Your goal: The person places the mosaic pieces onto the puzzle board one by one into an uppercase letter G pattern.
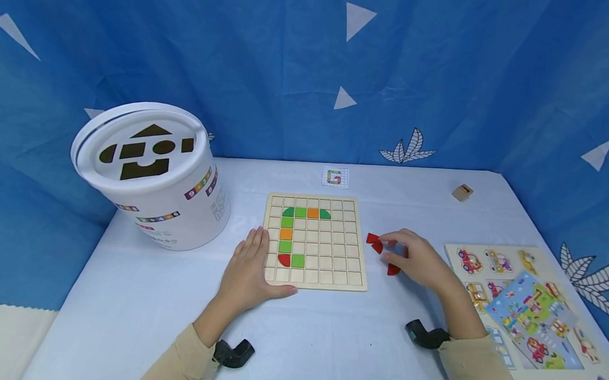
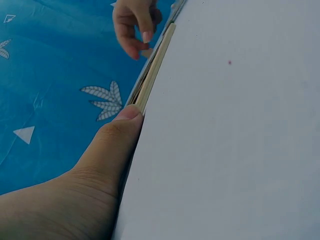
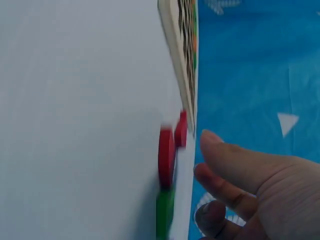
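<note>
A wooden grid board (image 1: 332, 252) lies on the table, with green, orange and red pieces forming a bent line in its cells. Flat against the board's left side is my left hand (image 1: 248, 273), fingers straight; its thumb (image 2: 112, 145) touches the near edge. My right hand (image 1: 417, 259) hovers right of the board with loosely bent fingers and nothing visible between them. Beneath and beside it lie red pieces (image 1: 393, 270), some partly covered by the fingers. The right wrist view shows two red pieces (image 3: 166, 157) and a green piece (image 3: 164, 212) near that hand.
A small pattern card (image 1: 335, 178) lies behind the board. To the left stands a white lidded bucket (image 1: 153, 211). Picture puzzle boards (image 1: 535, 317) cover the right side of the table, and a small wooden block (image 1: 462, 192) sits at the back right.
</note>
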{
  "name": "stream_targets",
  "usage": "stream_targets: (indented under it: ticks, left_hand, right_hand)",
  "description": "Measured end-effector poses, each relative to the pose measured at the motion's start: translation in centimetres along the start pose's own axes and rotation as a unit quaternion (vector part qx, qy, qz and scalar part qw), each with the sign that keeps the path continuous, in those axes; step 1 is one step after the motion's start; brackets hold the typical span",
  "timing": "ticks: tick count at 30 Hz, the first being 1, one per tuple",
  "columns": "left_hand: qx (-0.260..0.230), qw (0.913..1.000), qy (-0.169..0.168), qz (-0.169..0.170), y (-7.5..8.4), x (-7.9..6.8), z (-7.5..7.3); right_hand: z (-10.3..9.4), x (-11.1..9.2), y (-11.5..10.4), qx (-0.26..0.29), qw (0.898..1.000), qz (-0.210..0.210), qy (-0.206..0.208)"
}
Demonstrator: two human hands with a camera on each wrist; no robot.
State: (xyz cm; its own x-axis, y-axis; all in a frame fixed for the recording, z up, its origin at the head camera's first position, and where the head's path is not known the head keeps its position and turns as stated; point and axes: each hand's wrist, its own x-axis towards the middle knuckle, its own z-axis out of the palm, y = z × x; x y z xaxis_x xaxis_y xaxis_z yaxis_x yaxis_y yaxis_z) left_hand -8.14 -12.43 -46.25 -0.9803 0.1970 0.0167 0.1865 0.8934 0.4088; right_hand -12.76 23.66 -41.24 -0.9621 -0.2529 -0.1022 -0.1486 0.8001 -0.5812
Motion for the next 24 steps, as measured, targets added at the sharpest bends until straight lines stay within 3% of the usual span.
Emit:
stream_targets:
  ticks: [9, 24]
  left_hand:
    - [-0.006, 1.0000, 0.000, -0.003, 0.0, -0.1, -0.1]
    - [-0.001, 1.0000, 0.003, 0.000, 0.0, 0.0, 0.0]
  right_hand:
    - [-3.0, -1.9, 3.0, -0.048, 0.997, 0.066, -0.006]
    - [-3.2, -2.0, 3.8, -0.068, 0.993, 0.096, -0.014]
